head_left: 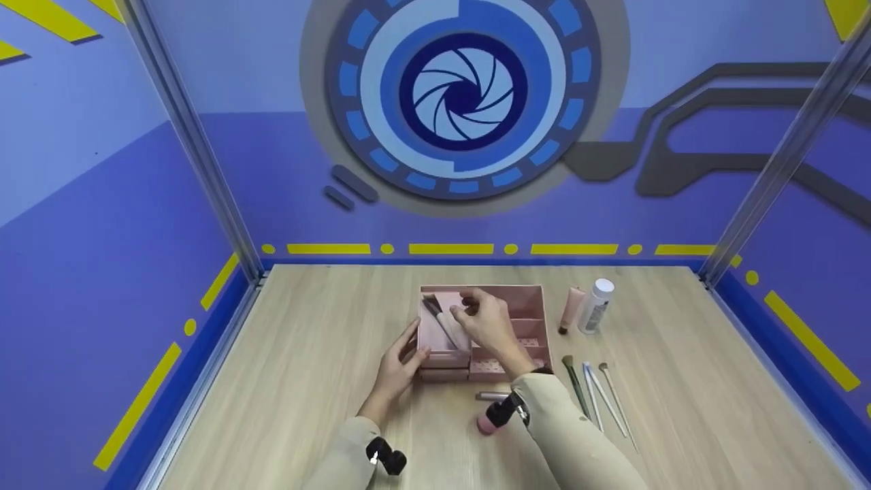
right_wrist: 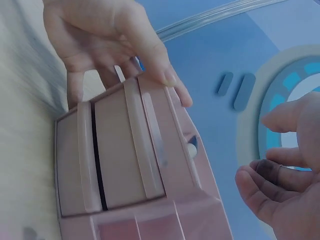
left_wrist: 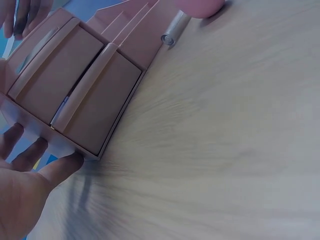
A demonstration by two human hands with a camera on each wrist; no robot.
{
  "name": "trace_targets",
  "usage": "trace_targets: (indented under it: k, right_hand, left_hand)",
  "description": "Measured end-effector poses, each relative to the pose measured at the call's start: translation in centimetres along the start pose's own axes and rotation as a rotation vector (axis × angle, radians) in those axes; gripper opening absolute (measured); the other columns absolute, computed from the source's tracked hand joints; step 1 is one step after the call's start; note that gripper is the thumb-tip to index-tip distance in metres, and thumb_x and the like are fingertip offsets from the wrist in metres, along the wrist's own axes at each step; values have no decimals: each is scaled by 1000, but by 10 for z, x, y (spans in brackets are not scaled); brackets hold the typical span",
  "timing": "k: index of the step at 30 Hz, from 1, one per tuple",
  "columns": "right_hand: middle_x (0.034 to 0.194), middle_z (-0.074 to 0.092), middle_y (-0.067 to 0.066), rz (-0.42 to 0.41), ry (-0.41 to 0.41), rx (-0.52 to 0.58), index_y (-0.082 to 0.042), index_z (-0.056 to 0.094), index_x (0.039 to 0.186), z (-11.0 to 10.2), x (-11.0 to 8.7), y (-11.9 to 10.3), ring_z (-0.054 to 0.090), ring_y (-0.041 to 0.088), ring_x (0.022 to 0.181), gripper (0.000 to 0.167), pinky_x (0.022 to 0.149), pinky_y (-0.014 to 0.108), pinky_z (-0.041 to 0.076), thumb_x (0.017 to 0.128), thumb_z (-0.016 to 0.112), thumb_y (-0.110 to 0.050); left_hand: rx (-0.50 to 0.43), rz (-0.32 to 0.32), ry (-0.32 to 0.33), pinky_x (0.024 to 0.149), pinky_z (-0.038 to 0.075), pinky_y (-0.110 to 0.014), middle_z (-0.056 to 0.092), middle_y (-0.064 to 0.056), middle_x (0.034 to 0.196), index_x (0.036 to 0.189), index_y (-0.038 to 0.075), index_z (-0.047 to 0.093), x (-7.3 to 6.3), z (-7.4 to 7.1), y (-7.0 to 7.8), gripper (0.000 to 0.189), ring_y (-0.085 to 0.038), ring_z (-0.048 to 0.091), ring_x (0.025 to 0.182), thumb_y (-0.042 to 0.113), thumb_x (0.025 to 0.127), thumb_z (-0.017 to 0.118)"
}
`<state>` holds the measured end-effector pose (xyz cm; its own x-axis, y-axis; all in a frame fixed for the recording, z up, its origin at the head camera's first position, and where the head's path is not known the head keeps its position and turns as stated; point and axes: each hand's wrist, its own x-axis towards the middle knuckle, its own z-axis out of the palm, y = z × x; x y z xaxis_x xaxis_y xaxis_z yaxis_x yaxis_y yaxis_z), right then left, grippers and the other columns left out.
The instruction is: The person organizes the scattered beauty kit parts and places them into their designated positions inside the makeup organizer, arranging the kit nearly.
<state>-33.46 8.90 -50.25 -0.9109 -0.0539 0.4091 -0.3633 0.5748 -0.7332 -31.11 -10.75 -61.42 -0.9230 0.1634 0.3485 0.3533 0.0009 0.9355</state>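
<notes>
A pink desk organizer (head_left: 503, 292) with two small drawers (left_wrist: 105, 100) on its left front and open compartments on its right stands on the table. My left hand (head_left: 396, 373) holds its left side, the thumb at the front corner and the fingers along the side wall. Inside the top left tray lie makeup brushes (head_left: 441, 320), one with dark bristles. Over that tray hovers my right hand (head_left: 488, 325), its fingers loosely bent; in the right wrist view nothing shows between them. The right hand covers part of the tray and the middle compartments.
Right of the organizer stand a pink tube (head_left: 571, 307) and a white bottle (head_left: 597, 307). Several brushes lie nearer, among them a green one (head_left: 576, 384) and a thin brown one (head_left: 616, 398). In front are a silver tube (head_left: 491, 395) and a pink round object (head_left: 486, 425).
</notes>
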Motion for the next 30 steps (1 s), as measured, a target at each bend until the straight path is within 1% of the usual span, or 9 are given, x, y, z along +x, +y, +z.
trace_targets:
  k: [5,8,12,15,18,21,25,27,30]
  right_hand:
    - [94,73,13,-1,39,-19,-4,71,105,-12,-3,4,70,26,83,25,76,39,59,83,75,-16]
    - [94,73,12,19,46,-30,-6,71,105,-17,-6,9,69,22,82,26,76,39,59,82,76,-17]
    - [93,73,11,32,52,-34,-6,71,104,-23,-13,14,69,22,82,26,76,39,58,82,76,-19]
    - [92,73,10,46,59,-32,-7,72,103,-27,-17,18,68,21,81,25,75,38,58,82,76,-20]
    - [92,73,10,70,59,-31,-8,71,102,-30,-19,22,69,20,81,24,76,37,58,82,76,-20]
    - [93,73,9,82,65,-35,-9,72,102,-34,-21,26,69,19,82,23,77,37,58,82,76,-20]
    - [92,74,7,91,70,-36,-10,72,101,-37,-24,30,69,18,82,21,78,37,58,82,76,-19]
    - [93,74,8,93,71,-33,-10,72,101,-39,-26,32,69,19,82,21,78,38,59,83,76,-18]
    - [94,74,10,89,60,-25,-8,71,103,-40,-29,36,69,20,83,22,78,38,59,83,76,-16]
  left_hand:
    - [-5,-24,-3,115,35,-34,30,-19,157,151,5,33,1,0,2,62,-37,36,141,11,96,60]
    - [-22,-43,-16,114,36,-34,28,-22,157,151,2,32,-1,0,7,62,-40,34,141,8,96,60]
    - [-47,-58,-29,113,37,-38,25,-26,156,150,-4,30,-4,1,23,63,-43,33,140,4,95,60]
    - [-35,-59,-32,113,37,-38,25,-27,156,149,-6,30,-6,2,34,62,-42,34,140,4,95,60]
    - [-25,-71,-35,113,38,-33,26,-24,157,150,-3,30,-6,1,34,62,-40,33,141,6,96,59]
    - [-28,-72,-34,112,38,-27,26,-18,159,152,4,31,-4,1,20,62,-36,32,143,11,97,60]
    - [-22,-75,-30,112,37,-23,27,-13,159,153,12,32,-2,0,3,62,-31,32,144,16,98,60]
    - [-24,-86,-34,112,37,-25,27,-14,159,153,10,31,-3,0,6,62,-32,32,144,15,98,59]
    - [-10,-80,-30,112,37,-27,28,-19,158,152,4,31,-5,-1,17,62,-36,34,142,12,97,59]
